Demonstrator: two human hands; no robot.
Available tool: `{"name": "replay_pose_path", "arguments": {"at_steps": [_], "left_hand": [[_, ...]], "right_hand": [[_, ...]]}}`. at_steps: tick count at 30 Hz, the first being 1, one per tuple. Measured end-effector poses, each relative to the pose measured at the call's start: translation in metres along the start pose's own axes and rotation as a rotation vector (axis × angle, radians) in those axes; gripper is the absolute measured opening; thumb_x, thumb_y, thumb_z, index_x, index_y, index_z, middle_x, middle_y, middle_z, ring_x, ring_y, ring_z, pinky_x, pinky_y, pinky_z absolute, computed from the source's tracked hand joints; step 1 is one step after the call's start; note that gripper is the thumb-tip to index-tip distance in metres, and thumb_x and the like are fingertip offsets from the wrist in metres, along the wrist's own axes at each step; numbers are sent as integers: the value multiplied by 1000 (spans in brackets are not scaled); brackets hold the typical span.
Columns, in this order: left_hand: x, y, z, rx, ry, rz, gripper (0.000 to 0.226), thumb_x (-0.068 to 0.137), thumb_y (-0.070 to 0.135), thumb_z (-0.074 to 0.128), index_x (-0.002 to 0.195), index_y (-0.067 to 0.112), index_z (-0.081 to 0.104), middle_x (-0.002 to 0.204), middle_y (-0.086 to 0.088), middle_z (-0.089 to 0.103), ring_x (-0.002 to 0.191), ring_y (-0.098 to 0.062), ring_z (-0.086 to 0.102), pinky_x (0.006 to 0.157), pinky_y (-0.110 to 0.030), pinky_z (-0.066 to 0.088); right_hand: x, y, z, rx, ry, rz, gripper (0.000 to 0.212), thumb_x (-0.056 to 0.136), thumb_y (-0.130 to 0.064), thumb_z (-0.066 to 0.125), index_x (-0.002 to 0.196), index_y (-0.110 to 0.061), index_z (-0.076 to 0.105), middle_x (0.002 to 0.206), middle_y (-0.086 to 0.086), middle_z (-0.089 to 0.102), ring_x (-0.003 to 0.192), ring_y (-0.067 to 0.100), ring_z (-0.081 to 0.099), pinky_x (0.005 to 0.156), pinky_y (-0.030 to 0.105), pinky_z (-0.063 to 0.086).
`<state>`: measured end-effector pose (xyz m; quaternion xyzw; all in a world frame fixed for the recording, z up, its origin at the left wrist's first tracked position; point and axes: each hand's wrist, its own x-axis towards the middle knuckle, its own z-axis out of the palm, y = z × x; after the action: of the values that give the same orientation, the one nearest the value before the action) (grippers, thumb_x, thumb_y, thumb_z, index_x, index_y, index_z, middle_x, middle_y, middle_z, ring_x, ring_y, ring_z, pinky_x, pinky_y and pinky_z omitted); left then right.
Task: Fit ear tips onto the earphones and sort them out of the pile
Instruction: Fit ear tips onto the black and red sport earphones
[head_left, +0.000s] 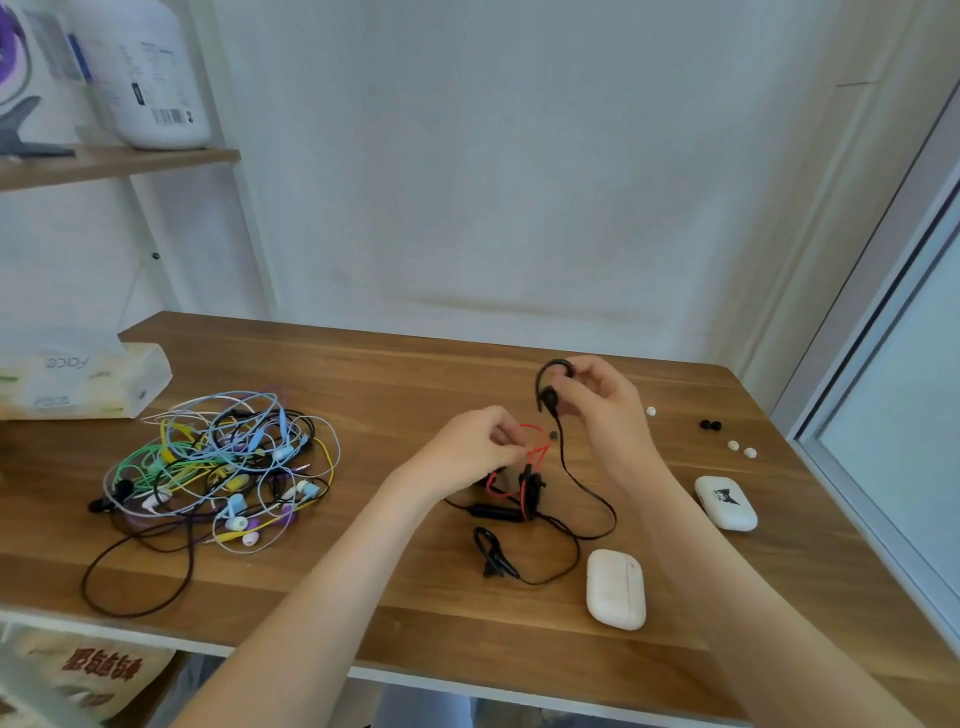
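Spanning the view, the counter (363, 374) is loaded at left with a tangled pile of earphones (218, 467). Mid-counter, a black ear-hook earphone (548, 397) is gripped by the right hand (597, 410), and a red cable (537, 444) is pinched by the left hand (475, 449). Loose ear tips (733, 445) are scattered at far right.

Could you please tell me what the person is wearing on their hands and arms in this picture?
The left hand and right hand are bare: no gloves, rings, watch or wristband show. No sleeve is in view on either forearm, right down to the picture's lower edge.
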<state>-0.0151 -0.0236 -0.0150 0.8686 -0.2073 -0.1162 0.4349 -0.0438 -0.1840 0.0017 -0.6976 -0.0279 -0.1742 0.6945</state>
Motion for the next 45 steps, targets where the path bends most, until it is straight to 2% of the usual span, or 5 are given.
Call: {"name": "replay_pose_path", "arguments": {"at_steps": [7,13,19,34,45], "left_hand": [[-2,7,-11,-175,257,57,10,91,26,61,100,23,57,92,7,59,83,-3,54,71,-21,40],[-6,24,-16,-429,241,148,6,93,17,57,88,18,60,70,8,56,70,-7,55,81,-21,43],[-6,12,-24,-354,338,76,24,92,15,55,68,19,57,46,17,45,55,-8,42,79,-35,44],[-8,-4,-40,-400,448,20,14,92,11,54,82,14,63,71,3,65,70,-11,60,74,-26,48],[-16,-7,-64,-159,791,-115,13,95,19,47,93,17,60,84,9,57,75,-7,50,60,-21,37]], "right_hand": [[11,-7,-16,-738,-319,529,24,91,2,43,91,-10,63,88,5,60,80,19,56,65,24,44],[9,17,-18,-653,-377,236,34,90,0,42,109,-20,62,105,-4,65,99,10,60,84,24,48],[6,30,13,-674,-506,217,25,97,-13,42,106,-21,64,93,2,71,54,9,57,49,21,44],[5,27,33,-742,-1018,58,40,90,-16,58,115,-47,61,115,-1,50,110,18,45,101,39,35],[20,13,25,-408,-342,82,6,98,-17,53,97,-12,56,91,7,66,70,17,64,65,33,55]]}}
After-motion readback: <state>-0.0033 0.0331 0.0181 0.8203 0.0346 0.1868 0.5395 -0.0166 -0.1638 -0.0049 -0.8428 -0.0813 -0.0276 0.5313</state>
